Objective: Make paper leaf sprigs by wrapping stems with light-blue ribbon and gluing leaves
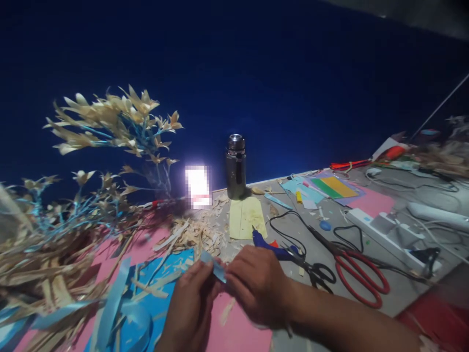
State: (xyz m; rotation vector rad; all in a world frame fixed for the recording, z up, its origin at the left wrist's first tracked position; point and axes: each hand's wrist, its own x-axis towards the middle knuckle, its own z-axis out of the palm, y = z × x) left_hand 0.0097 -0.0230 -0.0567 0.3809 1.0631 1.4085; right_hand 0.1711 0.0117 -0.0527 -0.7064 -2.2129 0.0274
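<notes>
Close together over a pink sheet point(238, 322), my two hands hold a short piece of light blue paper strip point(219, 271). My left hand point(194, 293) pinches its upper end between thumb and fingers. The fingers of my right hand point(256, 283) are curled around the lower end, which they partly hide. Just beyond my right hand lies a blue glue gun point(273, 248), its tip over a pale yellow pad point(240, 220). More light blue strip point(114, 298) and a blue sheet point(168, 269) lie left of my left hand.
Flowers of dried husk point(110, 122) on blue stems stand at left, above heaped husk strips point(47, 274). A steel flask point(236, 168) stands at the back. Red-handled scissors point(361, 278), black scissors point(318, 274), a power strip point(392, 239) and cords lie to the right.
</notes>
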